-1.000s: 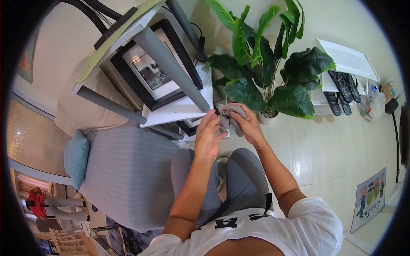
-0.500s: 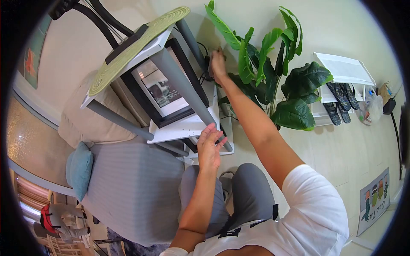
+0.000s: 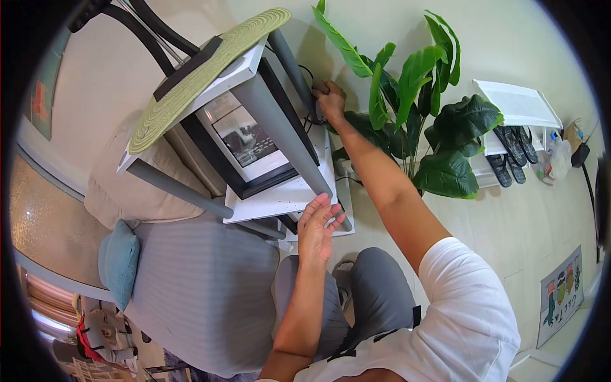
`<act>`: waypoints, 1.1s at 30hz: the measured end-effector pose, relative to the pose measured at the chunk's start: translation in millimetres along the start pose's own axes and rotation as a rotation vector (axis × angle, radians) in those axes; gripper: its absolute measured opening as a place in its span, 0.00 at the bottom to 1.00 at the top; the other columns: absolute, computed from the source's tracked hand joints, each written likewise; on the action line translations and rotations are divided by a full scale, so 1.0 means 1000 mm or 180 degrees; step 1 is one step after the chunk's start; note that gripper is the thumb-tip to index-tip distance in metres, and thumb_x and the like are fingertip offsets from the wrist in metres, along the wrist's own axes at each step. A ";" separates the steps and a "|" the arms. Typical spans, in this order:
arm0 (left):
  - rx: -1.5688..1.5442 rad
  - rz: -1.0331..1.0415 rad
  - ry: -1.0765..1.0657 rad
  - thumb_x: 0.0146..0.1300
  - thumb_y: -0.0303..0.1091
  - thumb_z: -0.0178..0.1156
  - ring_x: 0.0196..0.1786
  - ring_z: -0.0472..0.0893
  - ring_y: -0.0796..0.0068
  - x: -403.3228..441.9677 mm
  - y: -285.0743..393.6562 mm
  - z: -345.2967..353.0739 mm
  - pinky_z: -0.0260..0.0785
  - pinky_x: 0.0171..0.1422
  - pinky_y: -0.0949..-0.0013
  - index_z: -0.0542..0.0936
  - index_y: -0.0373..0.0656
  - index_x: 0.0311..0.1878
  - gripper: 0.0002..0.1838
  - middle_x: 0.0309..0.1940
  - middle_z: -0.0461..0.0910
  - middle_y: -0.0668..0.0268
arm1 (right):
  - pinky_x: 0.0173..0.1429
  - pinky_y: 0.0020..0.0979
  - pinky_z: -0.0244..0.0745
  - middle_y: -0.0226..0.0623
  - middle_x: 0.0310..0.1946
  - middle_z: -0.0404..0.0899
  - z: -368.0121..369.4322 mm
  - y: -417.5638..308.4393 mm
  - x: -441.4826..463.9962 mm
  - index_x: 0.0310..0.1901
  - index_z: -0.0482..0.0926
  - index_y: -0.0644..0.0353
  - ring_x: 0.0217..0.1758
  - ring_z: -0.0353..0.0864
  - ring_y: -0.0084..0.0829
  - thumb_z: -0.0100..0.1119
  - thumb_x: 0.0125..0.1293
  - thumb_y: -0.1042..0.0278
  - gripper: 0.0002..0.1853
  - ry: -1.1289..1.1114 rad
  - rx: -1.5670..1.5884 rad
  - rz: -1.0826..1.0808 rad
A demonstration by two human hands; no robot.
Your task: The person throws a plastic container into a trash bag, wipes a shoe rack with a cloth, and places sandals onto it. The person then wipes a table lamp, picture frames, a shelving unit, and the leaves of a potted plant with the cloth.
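My left hand is palm up with loosely curled, parted fingers. Its fingertips are beside the lower end of a grey leg of the white shelf stand; whether they touch it I cannot tell. Behind the stand, near the wall, my right hand has its fingers bent round something greyish that I cannot make out. Dark cables run close to it. A black-framed picture leans on the stand's middle shelf. On top lies a round green woven mat, with a black-legged object's base on it.
A large leafy plant stands right beside my right forearm. Left of my knees is a grey-covered seat with a beige cushion and blue pillow. A white rack holds dark flip-flops at right.
My right hand has shifted slightly right and down, and its wrist has turned. My left hand stays by the leg. The view has tilted a little.
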State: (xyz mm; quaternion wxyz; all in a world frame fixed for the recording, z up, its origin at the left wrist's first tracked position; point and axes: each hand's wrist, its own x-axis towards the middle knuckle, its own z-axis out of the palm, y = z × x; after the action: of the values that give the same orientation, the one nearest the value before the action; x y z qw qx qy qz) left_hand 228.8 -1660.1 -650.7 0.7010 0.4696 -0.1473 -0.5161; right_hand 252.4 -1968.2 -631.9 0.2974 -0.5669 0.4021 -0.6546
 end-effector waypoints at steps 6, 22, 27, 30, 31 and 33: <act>0.0127 -0.0084 -0.0078 0.60 0.27 0.52 0.49 0.74 0.59 -0.001 0.002 0.006 0.70 0.53 0.57 0.67 0.35 0.54 0.18 0.49 0.70 0.54 | 0.46 0.36 0.71 0.47 0.35 0.79 -0.010 0.001 -0.003 0.38 0.79 0.63 0.40 0.79 0.44 0.69 0.42 0.65 0.20 0.0157 -0.0153 -0.0287; 0.0021 -0.0055 -0.0008 0.60 0.25 0.52 0.53 0.72 0.59 -0.016 0.008 0.003 0.68 0.56 0.58 0.65 0.34 0.57 0.21 0.51 0.70 0.53 | 0.46 0.28 0.69 0.43 0.43 0.74 -0.119 0.045 -0.220 0.49 0.73 0.65 0.41 0.75 0.29 0.50 0.64 0.71 0.13 -0.0800 0.0762 -0.0330; 0.1414 -0.0242 -0.0726 0.61 0.26 0.52 0.52 0.73 0.65 -0.022 0.023 0.024 0.67 0.54 0.62 0.67 0.33 0.54 0.18 0.52 0.69 0.57 | 0.30 0.24 0.71 0.36 0.37 0.75 -0.132 0.130 -0.243 0.44 0.75 0.63 0.34 0.77 0.21 0.53 0.62 0.70 0.10 -0.1797 0.0497 0.1278; 0.2229 0.0006 -0.0951 0.61 0.27 0.52 0.52 0.73 0.67 -0.023 0.020 0.023 0.68 0.52 0.65 0.70 0.34 0.52 0.15 0.53 0.69 0.57 | 0.26 0.26 0.69 0.34 0.28 0.76 -0.110 0.227 -0.237 0.38 0.76 0.61 0.27 0.76 0.21 0.53 0.61 0.66 0.08 -0.0674 0.1925 0.2509; 0.2670 0.0212 -0.0997 0.60 0.26 0.53 0.52 0.73 0.67 -0.025 0.019 0.021 0.68 0.52 0.67 0.71 0.35 0.51 0.15 0.54 0.68 0.56 | 0.26 0.26 0.69 0.34 0.28 0.76 -0.102 0.259 -0.233 0.38 0.76 0.61 0.27 0.76 0.21 0.53 0.61 0.66 0.09 -0.0657 0.1789 0.2459; 0.3146 0.0603 -0.0999 0.57 0.24 0.55 0.52 0.72 0.69 -0.029 0.019 0.020 0.68 0.51 0.69 0.73 0.35 0.49 0.15 0.57 0.65 0.53 | 0.27 0.27 0.69 0.35 0.27 0.76 -0.087 0.304 -0.226 0.37 0.76 0.61 0.27 0.76 0.22 0.53 0.61 0.65 0.09 -0.0638 0.1380 0.2254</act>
State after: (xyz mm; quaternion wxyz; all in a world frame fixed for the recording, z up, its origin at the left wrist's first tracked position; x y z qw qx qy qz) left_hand 213.8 -1644.3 -617.4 0.4090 0.6459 -0.5182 -0.3835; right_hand 187.8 -1912.9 -1011.0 0.6538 -0.3790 0.3940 -0.5231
